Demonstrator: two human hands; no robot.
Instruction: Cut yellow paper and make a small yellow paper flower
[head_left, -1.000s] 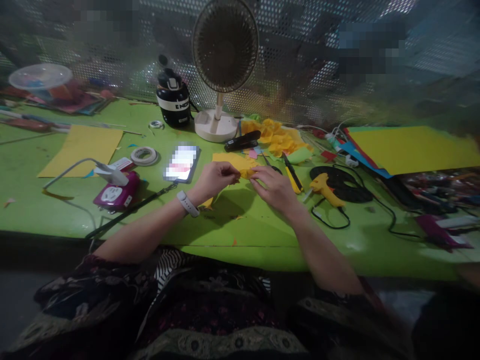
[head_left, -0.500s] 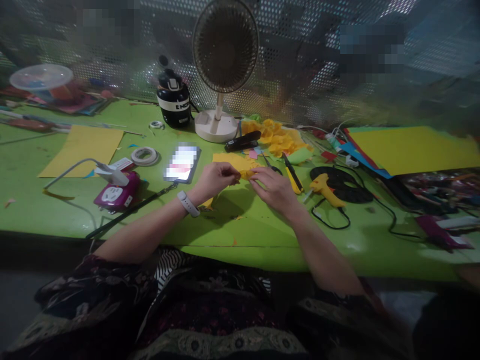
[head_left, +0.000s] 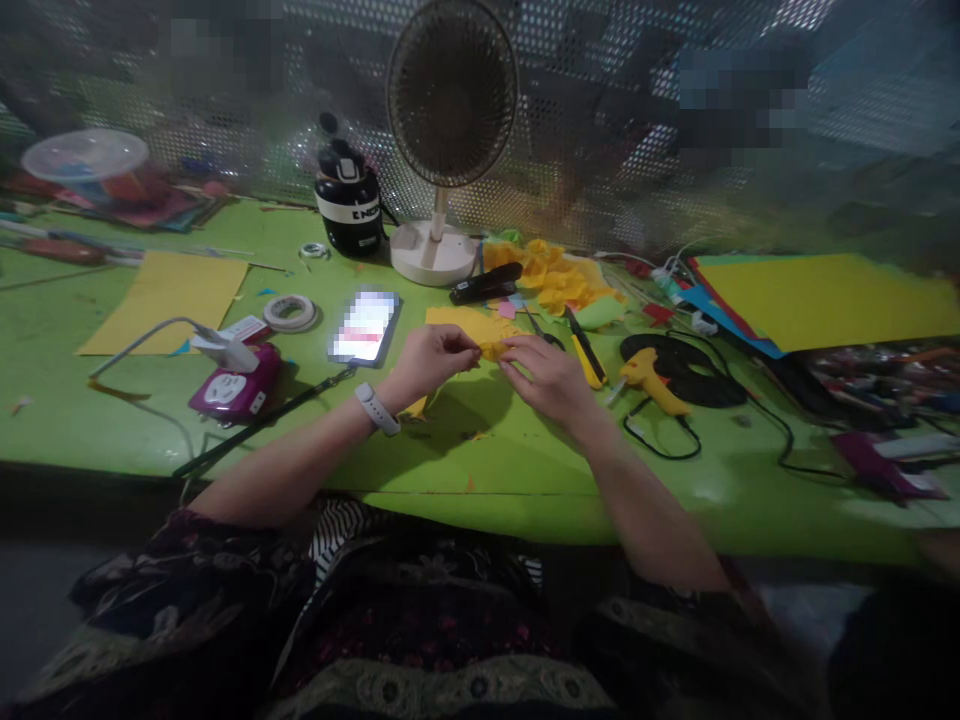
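Note:
Between my fingertips is a small piece of yellow paper point(head_left: 492, 350). My left hand point(head_left: 433, 362), with a pale watch on its wrist, pinches it from the left. From the right, my right hand point(head_left: 546, 378) grips the same piece with thumb and fingers. Part of the paper is hidden by the fingers. A larger yellow paper sheet point(head_left: 457, 318) lies on the green table point(head_left: 517, 470) behind my hands. To the right of my right hand are a yellow-handled cutter point(head_left: 586, 352) and a yellow glue gun point(head_left: 654, 380).
A white fan point(head_left: 432, 252), a black bottle point(head_left: 348, 212) and a black stapler point(head_left: 486, 284) stand behind. Crumpled orange-yellow paper point(head_left: 559, 278) lies beyond the stapler. On the left are a phone point(head_left: 366, 325), a tape roll point(head_left: 290, 312) and a purple power adapter point(head_left: 240, 388). Coloured sheets point(head_left: 832, 298) lie at right.
Hardly anything differs. Both hands keep their hold on the yellow paper, with only a slight shift in the right hand's fingers.

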